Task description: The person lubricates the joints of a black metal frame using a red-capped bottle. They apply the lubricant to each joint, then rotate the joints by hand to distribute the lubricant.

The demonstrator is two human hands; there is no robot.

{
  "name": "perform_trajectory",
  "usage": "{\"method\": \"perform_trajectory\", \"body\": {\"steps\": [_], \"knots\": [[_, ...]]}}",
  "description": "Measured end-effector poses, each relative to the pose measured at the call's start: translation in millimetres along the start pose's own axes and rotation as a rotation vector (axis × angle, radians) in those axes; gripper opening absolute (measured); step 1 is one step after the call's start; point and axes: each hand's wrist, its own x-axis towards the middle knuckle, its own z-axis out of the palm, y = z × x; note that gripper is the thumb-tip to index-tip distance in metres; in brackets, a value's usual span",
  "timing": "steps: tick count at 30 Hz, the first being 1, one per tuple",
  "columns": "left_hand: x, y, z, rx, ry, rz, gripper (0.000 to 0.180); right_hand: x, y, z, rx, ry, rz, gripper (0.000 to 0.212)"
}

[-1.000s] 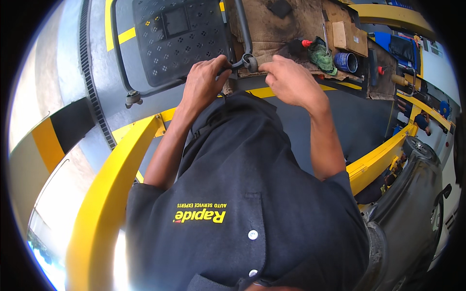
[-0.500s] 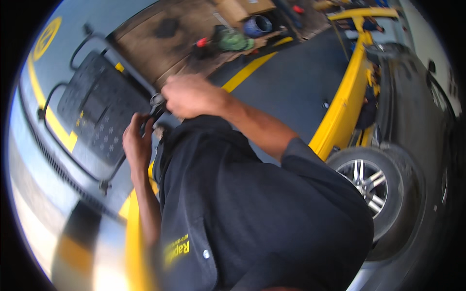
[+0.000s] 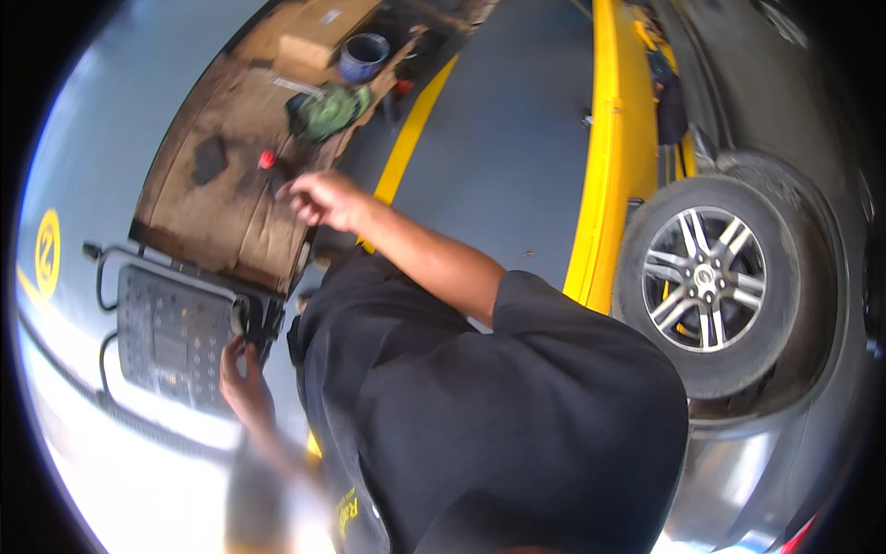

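My left hand [image 3: 245,380] is beside the right edge of a dark, star-patterned tray [image 3: 171,342]. Its thumb and fingers close on the lower end of a metal tool with a rounded grey head [image 3: 240,317]; blur hides the tool's exact kind. Stretched out over the cardboard-covered surface, my right hand [image 3: 325,199] has loosely bent fingers and nothing visible in them. Just beyond its fingertips stands a small dark object with a red top [image 3: 268,160], apparently apart from the hand.
On the cardboard [image 3: 208,208] are a dark patch or pad, a green cloth [image 3: 328,113], a blue tub [image 3: 364,57] and a cardboard box [image 3: 323,28]. A yellow lift beam [image 3: 602,138] and a dark car with a spoked wheel [image 3: 706,277] are to my right.
My right hand has left the tool and moved out over the cardboard toward the red-topped object. The tool stays with my left hand, now above the tray's edge. The view has turned.
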Motion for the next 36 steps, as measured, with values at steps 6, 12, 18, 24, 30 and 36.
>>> {"method": "perform_trajectory", "body": {"steps": [6, 12, 18, 24, 30, 36], "knots": [[-12, 52, -41, 0.125, 0.080, -0.112, 0.023, 22, -17, -52, 0.215, 0.146, -0.002, 0.028], [-47, 68, -82, 0.282, 0.357, -0.356, 0.022, 58, -21, -41, 0.376, 0.190, 0.287, 0.067], [-106, 72, -93, 0.302, 0.593, -0.548, 0.022, 102, -27, -55, 0.459, 0.241, 0.452, 0.084], [-136, 76, -75, 0.332, 0.795, -0.733, 0.022, 125, -47, -68, 0.367, 0.271, 0.450, 0.045], [-159, 41, -43, 0.241, 0.937, -0.812, 0.033, 147, -56, -72, 0.262, 0.279, 0.452, 0.042], [-142, 4, -35, 0.073, 1.044, -0.910, 0.057, 108, -74, -17, 0.155, 0.061, 0.295, 0.038]]}}
